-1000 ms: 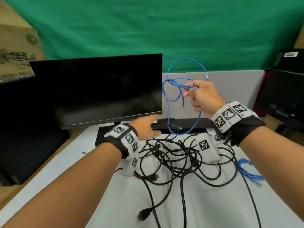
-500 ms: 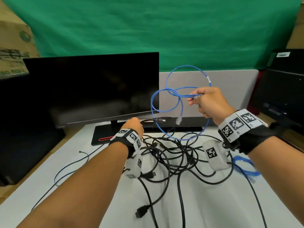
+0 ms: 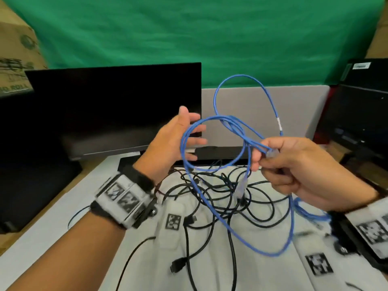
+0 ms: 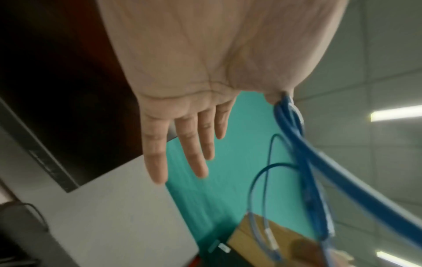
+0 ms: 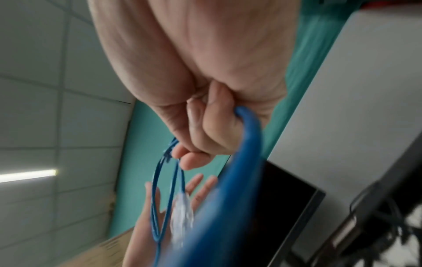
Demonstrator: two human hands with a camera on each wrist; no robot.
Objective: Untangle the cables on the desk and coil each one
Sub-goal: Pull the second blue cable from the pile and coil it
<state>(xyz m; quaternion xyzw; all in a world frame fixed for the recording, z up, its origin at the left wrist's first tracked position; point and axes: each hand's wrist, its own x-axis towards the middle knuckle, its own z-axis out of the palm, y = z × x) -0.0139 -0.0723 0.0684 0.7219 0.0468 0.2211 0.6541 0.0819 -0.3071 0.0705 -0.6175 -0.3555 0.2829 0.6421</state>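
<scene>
Head view: right hand (image 3: 298,164) at 3 o'clock, fingers pinched on thin blue network cable (image 3: 247,148), raised over tangled black cables (image 3: 210,198) on white desk (image 3: 63,223). Left hand (image 3: 172,143) at centre, fingers straight, spread, behind 9 o'clock loop. Black flat monitor (image 3: 113,106) at 10 o'clock.

Left wrist view: fingers (image 4: 182,140) extended; cable touches thumb at 1 o'clock.

Right wrist view: fingers (image 5: 205,133) curled round cable; clear plug (image 5: 182,216) dangles at 6 o'clock.

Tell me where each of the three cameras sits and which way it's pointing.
Head: on the head, looking forward and down at the desk, black cables, both forearms.
Left wrist: under the left hand, looking along its straight fingers to the monitor.
Right wrist: under the right hand, which pinches the blue cable.
All three share the blue cable; the wrist views tilt up to the ceiling.
</scene>
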